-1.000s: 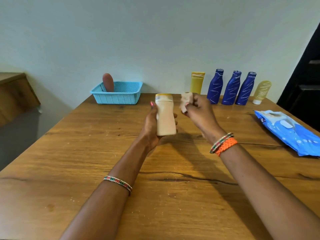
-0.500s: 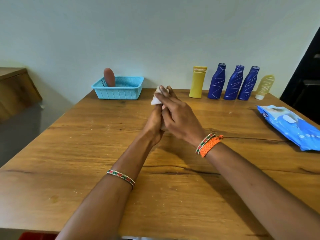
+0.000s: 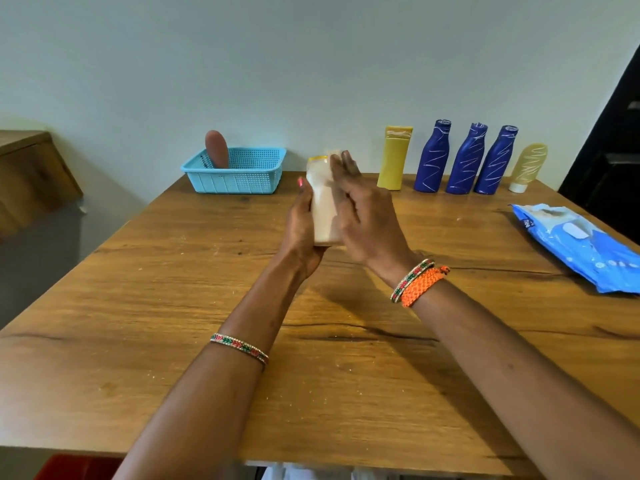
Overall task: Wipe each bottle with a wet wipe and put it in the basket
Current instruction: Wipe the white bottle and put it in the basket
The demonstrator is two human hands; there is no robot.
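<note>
Half a second earlier your right hand (image 3: 367,216) had covered the cream bottle (image 3: 323,206) almost completely, the wipe (image 3: 335,154) bunched over its top. At this moment the bottle showed again, upright and lifted clear of the surface (image 3: 207,271), with your left hand (image 3: 301,226) wrapped round its left side and base. Your right hand lay against its right side, fingers (image 3: 346,168) reaching up to the cap and pressing the wipe there; how tightly they curled was blurred, but they clearly held the wipe to the bottle. That reads as a stroke running along the body, so wiping was under way, not finished. The basket (image 3: 239,178), far left, held one brown bottle (image 3: 216,148). Five bottles waited along the wall: a yellow one (image 3: 394,157), three blue (image 3: 465,159) and a pale tube (image 3: 528,166).
</note>
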